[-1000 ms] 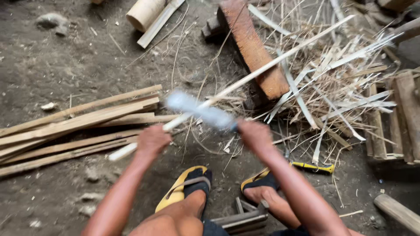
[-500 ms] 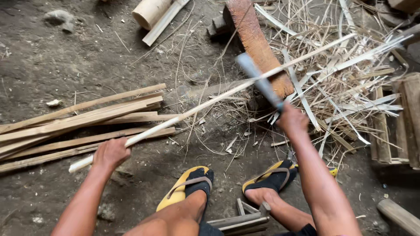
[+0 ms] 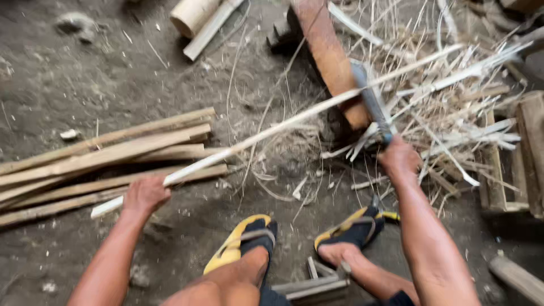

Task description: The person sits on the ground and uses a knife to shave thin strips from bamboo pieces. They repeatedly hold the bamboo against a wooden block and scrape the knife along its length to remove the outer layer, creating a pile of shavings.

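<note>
The left hand (image 3: pixel 145 194) is closed around the near end of a long pale bamboo strip (image 3: pixel 272 129), and the right hand (image 3: pixel 400 159) is clenched on the handle of a knife (image 3: pixel 371 102) whose grey blade, blurred in the view, points up and away from the knuckles. The strip runs from just past the left hand, up and across to beyond the right hand; the blade crosses it above the right hand, though the blur hides whether steel and strip touch.

Beyond and around the right hand lies the biggest thing in view, a loose heap of bamboo shavings and splinters (image 3: pixel 453 107). Just above the left hand, and reaching out to its far side, is a stack of split bamboo slats (image 3: pixel 102 158) lying flat on the dirt floor (image 3: pixel 85 73), the strip resting over its upper edge. A reddish-brown wooden block (image 3: pixel 326 51) stands tilted just above the right hand, under the strip and beside the blade. Outward of the right hand sits a wooden crate (image 3: pixel 510 164), partly cut off by the edge of the view. Well beyond both hands lies a short bamboo tube (image 3: pixel 192 14) with a flat piece beside it. Below and between the hands are two feet in yellow and black sandals (image 3: pixel 241 243).
</note>
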